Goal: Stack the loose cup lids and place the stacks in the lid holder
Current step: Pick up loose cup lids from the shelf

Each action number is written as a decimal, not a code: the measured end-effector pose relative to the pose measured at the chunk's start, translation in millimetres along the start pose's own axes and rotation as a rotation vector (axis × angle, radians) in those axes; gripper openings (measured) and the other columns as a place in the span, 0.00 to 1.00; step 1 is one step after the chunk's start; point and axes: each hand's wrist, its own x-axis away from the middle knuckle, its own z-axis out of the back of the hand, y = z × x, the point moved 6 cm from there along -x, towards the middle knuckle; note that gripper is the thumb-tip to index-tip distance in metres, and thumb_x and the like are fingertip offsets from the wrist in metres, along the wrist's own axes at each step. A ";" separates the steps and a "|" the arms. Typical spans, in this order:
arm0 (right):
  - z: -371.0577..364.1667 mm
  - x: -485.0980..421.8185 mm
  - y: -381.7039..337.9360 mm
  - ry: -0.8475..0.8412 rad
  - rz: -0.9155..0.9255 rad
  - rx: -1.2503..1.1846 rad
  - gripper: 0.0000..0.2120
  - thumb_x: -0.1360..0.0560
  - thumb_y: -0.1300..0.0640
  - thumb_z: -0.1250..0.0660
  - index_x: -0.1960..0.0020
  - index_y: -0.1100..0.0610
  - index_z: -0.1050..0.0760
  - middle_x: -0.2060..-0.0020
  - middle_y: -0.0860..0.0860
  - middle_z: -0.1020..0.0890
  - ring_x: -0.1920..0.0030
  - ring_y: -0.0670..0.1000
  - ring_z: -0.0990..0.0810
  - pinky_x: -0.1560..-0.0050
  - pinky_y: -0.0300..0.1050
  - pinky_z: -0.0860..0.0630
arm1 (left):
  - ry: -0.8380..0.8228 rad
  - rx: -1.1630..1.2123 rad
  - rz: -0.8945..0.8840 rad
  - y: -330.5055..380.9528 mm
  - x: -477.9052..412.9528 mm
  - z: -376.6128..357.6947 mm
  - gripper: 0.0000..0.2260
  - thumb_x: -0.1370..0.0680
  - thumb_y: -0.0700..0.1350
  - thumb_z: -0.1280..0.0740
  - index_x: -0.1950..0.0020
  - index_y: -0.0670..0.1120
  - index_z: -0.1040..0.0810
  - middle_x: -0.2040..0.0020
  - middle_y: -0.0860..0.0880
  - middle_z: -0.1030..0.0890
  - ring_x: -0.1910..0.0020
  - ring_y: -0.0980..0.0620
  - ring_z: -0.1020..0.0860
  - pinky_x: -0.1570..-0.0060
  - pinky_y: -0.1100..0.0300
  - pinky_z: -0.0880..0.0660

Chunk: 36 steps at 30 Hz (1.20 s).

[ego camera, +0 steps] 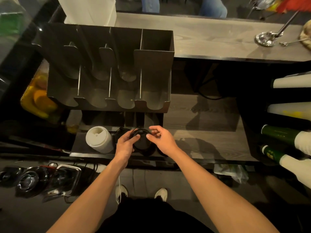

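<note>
1. Black plastic first: the black lid [142, 140] sits between both my hands, over the black tray [79, 148] that lies along the near edge of the desk [210, 140], toward its left end.
2. My left hand [125, 144] grips the lid's left rim, with the fingers curled round it and the thumb laid across the top.
3. My right hand [159, 139] pinches the right rim, with the thumb pressed on the top and the fingers curled over the far side.
4. The plastic is too dark for me to tell whether I hold a single lid or a few nested together.
5. A white lid stack [99, 139] stands upright at the left end of the tray, just beside my left hand but not touching it.
6. More loose black lids [120, 132] lie on the tray between the white stack and my left hand, partly hidden behind my fingers.
7. The lid holder [151, 64] stands behind the tray, toward the far left corner of the desk. It is a dark box that thin dividers split into upright slots with scooped fronts.
8. Past the right edge of the desk, cup sleeves [286, 135] in white and green lie on their sides, pointing toward me.
</note>
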 end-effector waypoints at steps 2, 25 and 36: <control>-7.8 -3.7 -2.9 -0.040 -0.018 0.005 0.15 0.23 0.54 0.27 0.37 0.53 0.21 0.53 0.44 0.20 0.55 0.41 0.22 0.56 0.27 0.28 | 0.000 -0.006 -0.032 2.8 2.4 12.1 0.10 0.20 0.44 0.30 0.41 0.55 0.19 0.48 0.53 0.16 0.49 0.52 0.19 0.60 0.60 0.27; -86.4 -54.2 -37.8 -0.009 -0.078 0.614 0.17 0.22 0.46 0.30 0.35 0.50 0.22 0.40 0.48 0.19 0.40 0.50 0.21 0.44 0.46 0.23 | 0.059 -0.229 0.384 -50.9 -17.0 81.7 0.22 0.18 0.62 0.40 0.49 0.44 0.22 0.56 0.44 0.15 0.56 0.45 0.16 0.62 0.55 0.26; -97.5 -57.1 -50.6 0.030 -0.120 0.739 0.17 0.21 0.42 0.33 0.40 0.52 0.22 0.47 0.51 0.18 0.41 0.52 0.23 0.43 0.48 0.27 | 0.029 -0.219 0.430 -55.1 -27.9 81.5 0.23 0.17 0.62 0.44 0.52 0.43 0.24 0.55 0.41 0.15 0.61 0.45 0.17 0.63 0.55 0.28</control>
